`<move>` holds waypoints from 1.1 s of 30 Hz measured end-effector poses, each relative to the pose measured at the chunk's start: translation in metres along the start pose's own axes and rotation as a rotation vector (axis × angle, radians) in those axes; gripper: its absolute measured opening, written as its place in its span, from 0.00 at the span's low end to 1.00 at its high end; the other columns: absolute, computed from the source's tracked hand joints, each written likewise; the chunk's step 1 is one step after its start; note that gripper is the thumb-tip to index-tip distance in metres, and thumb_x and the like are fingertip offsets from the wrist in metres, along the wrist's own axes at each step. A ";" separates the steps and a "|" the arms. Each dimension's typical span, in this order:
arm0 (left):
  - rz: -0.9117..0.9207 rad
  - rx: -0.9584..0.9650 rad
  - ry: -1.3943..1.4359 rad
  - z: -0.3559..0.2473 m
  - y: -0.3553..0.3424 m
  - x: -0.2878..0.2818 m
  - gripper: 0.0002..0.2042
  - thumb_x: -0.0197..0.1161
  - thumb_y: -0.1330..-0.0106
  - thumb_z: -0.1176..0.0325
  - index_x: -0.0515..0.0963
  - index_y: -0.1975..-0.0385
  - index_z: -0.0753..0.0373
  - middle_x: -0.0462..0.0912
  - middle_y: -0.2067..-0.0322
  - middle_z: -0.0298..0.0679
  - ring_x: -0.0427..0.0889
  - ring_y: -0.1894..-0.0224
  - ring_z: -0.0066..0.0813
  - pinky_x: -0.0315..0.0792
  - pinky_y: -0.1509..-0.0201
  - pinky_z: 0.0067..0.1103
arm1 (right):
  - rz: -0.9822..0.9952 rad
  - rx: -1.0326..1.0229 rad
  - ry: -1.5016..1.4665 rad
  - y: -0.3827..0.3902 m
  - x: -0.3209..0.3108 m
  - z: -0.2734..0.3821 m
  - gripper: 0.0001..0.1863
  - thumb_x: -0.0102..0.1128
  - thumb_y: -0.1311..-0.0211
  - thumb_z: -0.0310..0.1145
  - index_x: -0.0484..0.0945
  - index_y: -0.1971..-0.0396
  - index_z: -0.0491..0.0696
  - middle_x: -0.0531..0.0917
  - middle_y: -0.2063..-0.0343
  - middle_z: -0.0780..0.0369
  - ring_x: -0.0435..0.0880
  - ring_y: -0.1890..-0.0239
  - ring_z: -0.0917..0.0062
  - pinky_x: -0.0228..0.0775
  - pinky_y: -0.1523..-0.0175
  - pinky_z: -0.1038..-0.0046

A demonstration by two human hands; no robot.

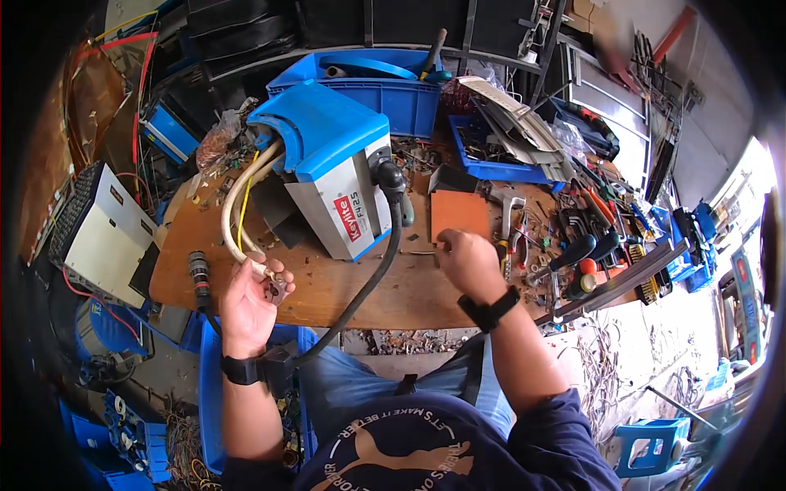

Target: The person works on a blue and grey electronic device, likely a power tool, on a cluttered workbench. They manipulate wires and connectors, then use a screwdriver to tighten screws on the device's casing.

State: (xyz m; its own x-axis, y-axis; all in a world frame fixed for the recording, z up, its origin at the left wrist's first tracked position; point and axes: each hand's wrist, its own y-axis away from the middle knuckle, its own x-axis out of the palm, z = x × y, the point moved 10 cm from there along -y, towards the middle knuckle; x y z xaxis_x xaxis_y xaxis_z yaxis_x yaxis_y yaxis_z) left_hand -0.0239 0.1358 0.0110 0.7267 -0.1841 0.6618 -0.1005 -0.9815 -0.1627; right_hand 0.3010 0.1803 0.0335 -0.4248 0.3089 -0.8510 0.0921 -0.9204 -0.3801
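Red label (347,219), white machine (316,214); left grip (249,309) pinching cream cable (229,214); right grip (472,266): can't tell.

Daylight glares far right of the right fingers (446,245), bleaching the floor (647,334) there (nearly white); the worktop (422,300) beneath them is moderately lit, and fisheye distortion bends straight edges toward a black rim.

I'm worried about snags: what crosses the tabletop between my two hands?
In the head view, a black cable crosses the wooden tabletop between your left hand and your right hand.
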 end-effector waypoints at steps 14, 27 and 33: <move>-0.252 0.225 -0.502 -0.030 0.010 0.012 0.11 0.49 0.28 0.64 0.74 0.59 0.65 0.79 0.62 0.42 0.81 0.61 0.31 0.78 0.61 0.28 | 0.200 -0.135 0.649 -0.020 0.083 -0.020 0.09 0.48 0.39 0.33 0.79 0.67 0.52 0.83 0.69 0.63 0.84 0.64 0.71 0.74 0.66 0.68; -0.325 0.258 -0.545 -0.021 0.009 0.015 0.11 0.49 0.27 0.60 0.69 0.64 0.61 0.77 0.71 0.39 0.77 0.80 0.25 0.69 0.80 0.18 | 0.376 -0.018 0.212 -0.015 0.084 -0.033 0.10 0.49 0.43 0.31 0.77 0.65 0.44 0.83 0.69 0.51 0.84 0.65 0.60 0.75 0.59 0.62; -0.404 0.291 -0.556 -0.024 0.015 0.010 0.12 0.48 0.27 0.58 0.68 0.67 0.59 0.75 0.77 0.37 0.70 0.86 0.19 0.65 0.83 0.16 | 0.344 0.137 -0.681 0.006 0.015 -0.005 0.10 0.53 0.42 0.27 0.75 0.62 0.39 0.77 0.74 0.60 0.74 0.72 0.77 0.68 0.65 0.73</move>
State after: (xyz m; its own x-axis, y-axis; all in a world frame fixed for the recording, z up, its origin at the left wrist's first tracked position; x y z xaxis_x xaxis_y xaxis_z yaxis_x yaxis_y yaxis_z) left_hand -0.0345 0.1178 0.0329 0.9133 0.3170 0.2558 0.3750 -0.8997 -0.2237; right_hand 0.2999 0.1806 0.0167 -0.8566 -0.1747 -0.4854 0.2260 -0.9729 -0.0487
